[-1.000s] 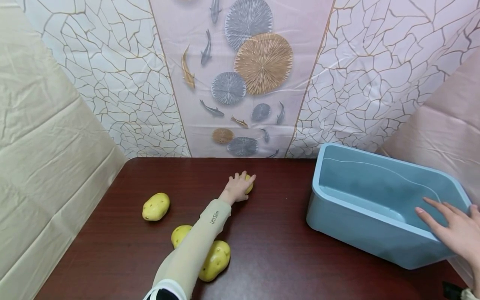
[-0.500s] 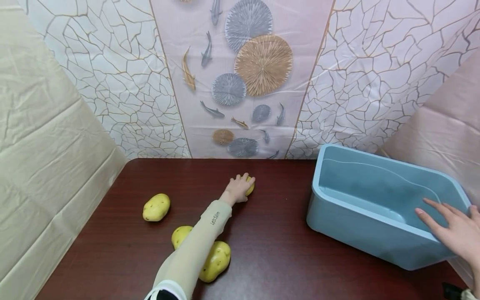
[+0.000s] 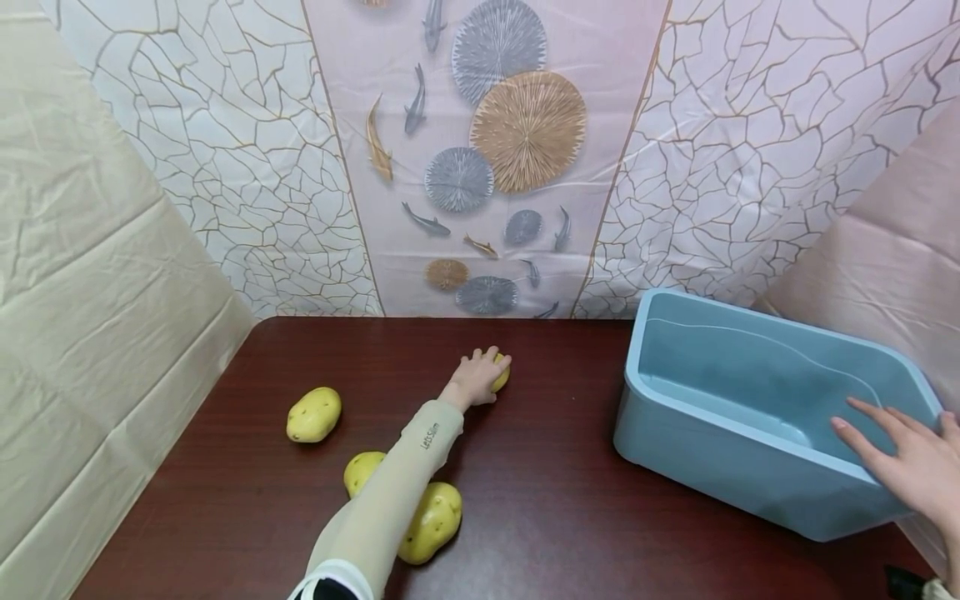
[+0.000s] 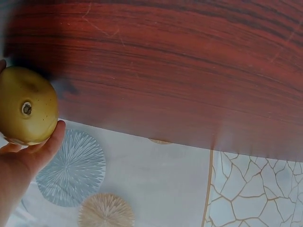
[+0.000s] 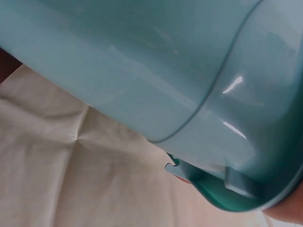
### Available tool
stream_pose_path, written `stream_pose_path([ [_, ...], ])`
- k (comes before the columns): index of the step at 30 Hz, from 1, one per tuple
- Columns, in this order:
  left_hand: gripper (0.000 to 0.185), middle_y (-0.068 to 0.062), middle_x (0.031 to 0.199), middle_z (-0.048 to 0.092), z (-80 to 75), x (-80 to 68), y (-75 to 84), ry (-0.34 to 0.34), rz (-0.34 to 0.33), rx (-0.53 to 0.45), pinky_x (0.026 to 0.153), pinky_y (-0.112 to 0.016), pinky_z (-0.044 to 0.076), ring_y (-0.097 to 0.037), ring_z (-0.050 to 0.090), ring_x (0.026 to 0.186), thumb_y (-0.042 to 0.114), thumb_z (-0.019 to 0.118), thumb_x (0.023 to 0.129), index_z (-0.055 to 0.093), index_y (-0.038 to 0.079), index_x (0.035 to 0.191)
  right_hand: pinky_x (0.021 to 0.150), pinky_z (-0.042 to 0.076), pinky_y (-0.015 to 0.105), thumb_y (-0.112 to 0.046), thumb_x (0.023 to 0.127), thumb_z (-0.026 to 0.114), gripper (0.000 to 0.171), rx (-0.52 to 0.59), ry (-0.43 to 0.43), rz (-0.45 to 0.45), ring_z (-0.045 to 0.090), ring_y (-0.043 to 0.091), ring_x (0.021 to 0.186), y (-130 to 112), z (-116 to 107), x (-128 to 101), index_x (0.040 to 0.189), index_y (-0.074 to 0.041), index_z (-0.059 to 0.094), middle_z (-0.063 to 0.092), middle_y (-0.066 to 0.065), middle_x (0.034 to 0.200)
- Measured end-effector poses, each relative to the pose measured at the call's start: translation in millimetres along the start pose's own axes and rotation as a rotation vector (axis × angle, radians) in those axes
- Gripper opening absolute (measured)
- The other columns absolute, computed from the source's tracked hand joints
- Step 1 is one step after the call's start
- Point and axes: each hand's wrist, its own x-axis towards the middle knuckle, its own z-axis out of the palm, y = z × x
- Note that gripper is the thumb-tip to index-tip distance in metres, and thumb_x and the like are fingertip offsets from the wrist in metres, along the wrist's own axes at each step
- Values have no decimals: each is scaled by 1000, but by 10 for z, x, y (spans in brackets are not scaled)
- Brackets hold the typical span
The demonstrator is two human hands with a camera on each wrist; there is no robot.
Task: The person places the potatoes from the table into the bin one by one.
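Note:
In the head view my left hand (image 3: 474, 379) reaches to the far middle of the table. Its fingers hold a round yellow fruit (image 3: 501, 373), mostly covered there by the hand. The left wrist view shows that fruit (image 4: 31, 106) up close, with a brown, ringed spot on its end and fingers (image 4: 49, 144) against it. At the right, my right hand (image 3: 911, 462) rests on the rim of a blue tub (image 3: 720, 475), fingers stretched over its inside. From the right wrist, the tub's wall (image 5: 142, 61) fills most of the view, and only a little of the hand shows.
One yellow potato (image 3: 313, 415) lies on the left of the dark red table (image 3: 547, 517). Another potato (image 3: 363, 471) and a larger one (image 3: 435, 521) are partly hidden by my left sleeve (image 3: 390, 492). A patterned cloth (image 3: 480, 167) hangs behind the table.
My left hand and the yellow fruit have barely shifted. The right hand and the tub stay in place; the whole head view has moved down very slightly.

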Motion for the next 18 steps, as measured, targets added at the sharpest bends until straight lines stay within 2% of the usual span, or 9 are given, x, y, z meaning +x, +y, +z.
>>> stream_pose_path([
  [7, 68, -12, 136, 35, 28, 10, -14, 19, 6, 5, 91, -49, 40, -34, 39, 118, 27, 68, 77, 34, 17, 136, 104, -9, 58, -59, 88, 28, 79, 2, 0, -1, 23, 54, 116, 7, 3, 0, 131, 8, 30, 27, 43, 126],
  [11, 68, -12, 135, 36, 49, 18, -25, 31, 9, 7, 90, -49, 41, -34, 40, 117, 27, 68, 77, 35, 17, 135, 104, -6, 58, -60, 88, 27, 81, 23, 16, 21, 14, 53, 124, -13, 1, -23, 134, 7, 25, 18, 42, 132],
  [14, 68, -12, 134, 36, 57, 18, -29, 36, 10, 9, 89, -49, 41, -34, 40, 116, 27, 68, 77, 35, 17, 135, 104, -1, 60, -62, 87, 24, 85, 64, 35, 87, 1, 52, 129, -62, -10, -54, 136, 6, 20, 6, 41, 137],
  [18, 68, -12, 135, 36, 55, 14, -27, 30, 9, 12, 89, -49, 41, -34, 40, 117, 27, 68, 77, 35, 17, 135, 102, 6, 63, -64, 86, 19, 87, 140, 42, 194, -7, 50, 131, -130, -29, -79, 137, 6, 13, -7, 38, 139],
])
